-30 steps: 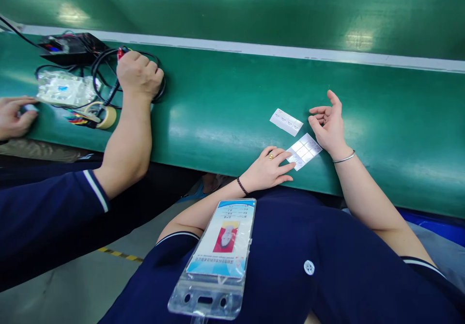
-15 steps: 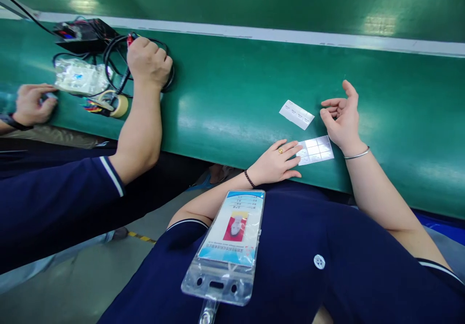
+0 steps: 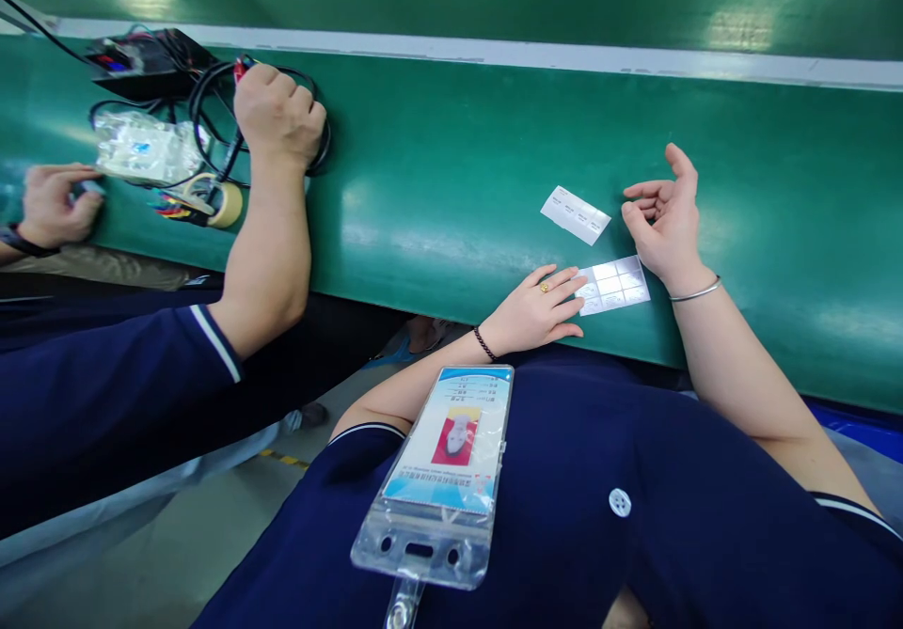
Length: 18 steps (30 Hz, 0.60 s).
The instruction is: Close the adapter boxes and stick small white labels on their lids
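My left hand (image 3: 540, 309), with a gold ring and a dark braided bracelet, lies flat with its fingers spread. Its fingertips rest on the left end of a silvery label sheet (image 3: 621, 285) divided into small rectangles. To the right of that sheet, my right hand (image 3: 663, 225) is held palm turned inward, one finger raised and the others loosely curled. I see nothing between its fingers, and a silver bangle circles the wrist. Between and beyond my hands, a second white label sheet (image 3: 576, 215) with small dark print lies on the green bench top (image 3: 437, 187).
At left, a co-worker's hand (image 3: 278, 117) grips a red-ended black lead beside coiled cable. Near it are a black box (image 3: 151, 63), a bagged white item (image 3: 145, 148), a tape roll (image 3: 229, 204) and coloured clips. An ID badge (image 3: 451, 441) hangs over my chest.
The whole view has shifted slightly, so the bench things sit a little higher and those at left further left. Both my hands keep nearly the same pose.
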Each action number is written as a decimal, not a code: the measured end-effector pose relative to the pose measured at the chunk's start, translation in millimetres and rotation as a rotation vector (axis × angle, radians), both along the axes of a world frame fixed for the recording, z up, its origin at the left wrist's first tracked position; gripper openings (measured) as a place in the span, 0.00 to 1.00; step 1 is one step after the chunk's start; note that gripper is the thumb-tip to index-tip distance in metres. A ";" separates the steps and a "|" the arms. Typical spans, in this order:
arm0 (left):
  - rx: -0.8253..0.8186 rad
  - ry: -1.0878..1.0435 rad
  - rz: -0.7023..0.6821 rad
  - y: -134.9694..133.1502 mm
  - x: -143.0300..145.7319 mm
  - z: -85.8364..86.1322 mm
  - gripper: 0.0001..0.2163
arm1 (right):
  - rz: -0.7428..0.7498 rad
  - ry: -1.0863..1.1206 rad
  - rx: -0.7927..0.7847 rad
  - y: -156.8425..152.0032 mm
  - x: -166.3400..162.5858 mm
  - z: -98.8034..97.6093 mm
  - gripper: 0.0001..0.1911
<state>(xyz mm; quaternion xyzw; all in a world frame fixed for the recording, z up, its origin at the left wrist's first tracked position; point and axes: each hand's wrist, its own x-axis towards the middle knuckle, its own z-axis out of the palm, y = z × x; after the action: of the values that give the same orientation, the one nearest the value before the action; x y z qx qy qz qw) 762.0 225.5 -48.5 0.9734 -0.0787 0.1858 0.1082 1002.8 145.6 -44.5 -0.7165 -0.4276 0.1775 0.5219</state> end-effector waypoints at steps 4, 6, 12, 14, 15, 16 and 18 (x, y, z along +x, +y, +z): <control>-0.039 -0.100 0.001 -0.1 2.2 -0.3 0.21 | 0.011 0.047 0.007 -0.5 -0.4 0.4 0.39; -0.101 -0.234 -0.008 0.9 2.0 -0.4 0.19 | 0.019 0.057 0.023 -0.2 -0.1 0.1 0.38; -0.175 -0.487 -0.053 3.2 -6.7 -1.6 0.09 | 0.025 0.017 0.135 -0.8 -7.7 7.7 0.34; -0.181 -0.517 -0.056 2.9 -8.7 -1.6 0.10 | 0.078 0.055 0.170 -5.3 -18.7 16.7 0.35; -0.181 -0.532 -0.055 2.6 -9.2 -1.3 0.10 | 0.122 0.092 0.171 -9.0 -25.7 22.0 0.35; -0.182 -0.547 -0.053 2.4 -9.4 -0.8 0.11 | 0.177 0.139 0.157 -13.7 -33.2 27.6 0.35; -0.182 -0.564 -0.051 2.2 -9.2 1.0 0.10 | 0.324 0.248 0.084 -25.2 -47.9 37.5 0.35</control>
<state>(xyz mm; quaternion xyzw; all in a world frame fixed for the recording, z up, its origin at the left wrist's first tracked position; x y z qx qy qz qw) 752.8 227.8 -47.5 0.8675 -0.1131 0.4524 0.1734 954.9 120.3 -7.0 -0.5886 -0.4768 0.3278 0.5646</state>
